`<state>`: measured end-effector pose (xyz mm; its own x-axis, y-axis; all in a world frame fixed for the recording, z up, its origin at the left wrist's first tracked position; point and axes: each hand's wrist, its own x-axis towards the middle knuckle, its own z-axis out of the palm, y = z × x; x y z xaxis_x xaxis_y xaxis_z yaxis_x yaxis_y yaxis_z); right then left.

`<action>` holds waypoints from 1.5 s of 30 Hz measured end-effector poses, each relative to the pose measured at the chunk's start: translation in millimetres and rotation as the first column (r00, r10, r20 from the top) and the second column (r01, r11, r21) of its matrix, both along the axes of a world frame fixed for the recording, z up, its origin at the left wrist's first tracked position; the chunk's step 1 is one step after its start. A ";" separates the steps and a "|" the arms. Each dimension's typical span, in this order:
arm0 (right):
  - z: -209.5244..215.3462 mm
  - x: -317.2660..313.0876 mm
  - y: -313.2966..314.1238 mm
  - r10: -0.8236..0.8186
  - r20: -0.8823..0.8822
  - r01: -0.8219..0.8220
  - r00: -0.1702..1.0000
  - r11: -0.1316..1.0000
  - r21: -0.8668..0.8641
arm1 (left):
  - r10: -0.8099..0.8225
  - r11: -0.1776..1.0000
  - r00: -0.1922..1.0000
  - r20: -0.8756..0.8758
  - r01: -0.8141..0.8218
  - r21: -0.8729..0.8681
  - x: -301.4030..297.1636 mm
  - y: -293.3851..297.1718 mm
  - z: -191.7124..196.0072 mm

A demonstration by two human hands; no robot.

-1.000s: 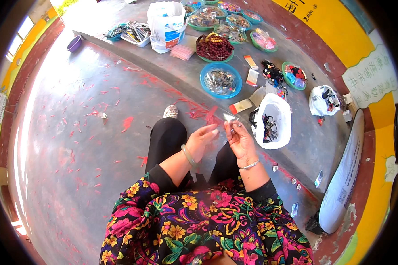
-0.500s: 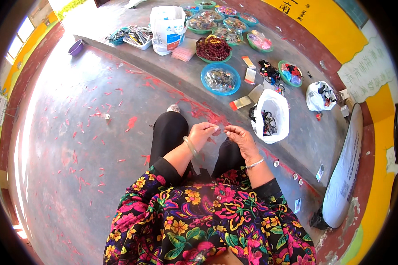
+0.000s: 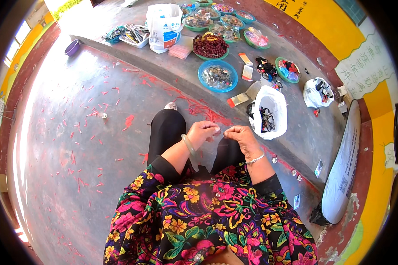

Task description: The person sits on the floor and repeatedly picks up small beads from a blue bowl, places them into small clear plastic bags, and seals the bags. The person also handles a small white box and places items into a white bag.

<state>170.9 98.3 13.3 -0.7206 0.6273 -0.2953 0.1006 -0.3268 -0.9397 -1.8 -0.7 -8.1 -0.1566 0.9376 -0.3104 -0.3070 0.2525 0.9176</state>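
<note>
Over my knees, my left hand [image 3: 203,132] is closed in a pinch, thumb against fingers, a pale bangle [image 3: 189,145] round its wrist. A small gap away, my right hand [image 3: 242,136] also pinches with its fingertips; a thin silver bracelet [image 3: 256,159] circles that wrist. Whatever the fingertips hold is too small to make out. Nearest to my right hand stands a white plastic bag [image 3: 277,106], its top gaping, with dark, cord-like pieces [image 3: 266,119] inside.
On the raised step sit a blue basin [image 3: 217,76], a basin of dark red beads [image 3: 210,45], a tall white bag [image 3: 163,27], several packed basins, and a second white bag [image 3: 318,92]. Red scraps [image 3: 203,109] litter the floor. A purple bowl [image 3: 72,47] lies far left; a long white roll [image 3: 342,172] leans right.
My two hands have drawn slightly apart, both still pinching. The whole view has shifted a little, so the surroundings sit slightly higher and further left.
</note>
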 end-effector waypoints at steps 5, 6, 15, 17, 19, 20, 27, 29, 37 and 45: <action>-3.9 -4.0 0.0 -0.028 -0.024 0.028 0.999 1.000 0.004 | 0.016 1.000 0.986 0.163 -0.016 -0.002 -1.6 -0.6 1.3; -4.2 -4.8 0.0 -0.032 -0.027 0.032 0.999 0.999 0.007 | 0.012 1.000 0.983 0.181 -0.012 0.001 -1.8 -0.6 0.8; -7.2 -8.6 -0.6 -0.050 -0.018 0.050 0.999 0.998 0.026 | -0.010 1.000 0.981 0.196 0.011 -0.001 -1.0 -0.1 2.4; -6.0 -9.0 -1.2 -0.042 -0.028 0.043 0.999 0.999 0.017 | -0.011 1.000 0.979 0.203 0.011 -0.002 -1.0 0.2 3.0; -6.6 -9.4 -1.1 -0.033 -0.035 0.033 0.999 0.999 0.012 | -0.012 1.000 0.977 0.212 0.014 -0.006 -1.2 0.1 5.3; -8.1 -9.4 -0.7 -0.027 -0.038 0.028 0.999 1.000 0.012 | -0.004 1.000 0.978 0.206 0.005 -0.001 -1.3 0.2 4.2; -4.0 -10.6 -3.6 0.017 0.001 -0.017 1.000 0.999 0.042 | 0.063 0.998 0.950 0.306 -0.067 0.002 -1.4 0.0 7.4; -7.8 -9.9 -3.2 0.056 0.024 -0.058 0.998 0.996 0.066 | 0.085 0.996 0.946 0.312 -0.084 -0.016 -1.3 0.2 11.0; 4.8 -7.3 1.6 0.240 0.146 -0.265 0.960 0.946 0.188 | -0.086 0.992 0.982 0.168 0.100 -0.074 -7.0 -1.0 8.0; 4.1 -0.1 11.9 0.399 0.205 -0.438 0.894 0.876 0.201 | -0.246 0.952 0.931 0.270 0.285 -0.115 -6.5 -2.0 -3.8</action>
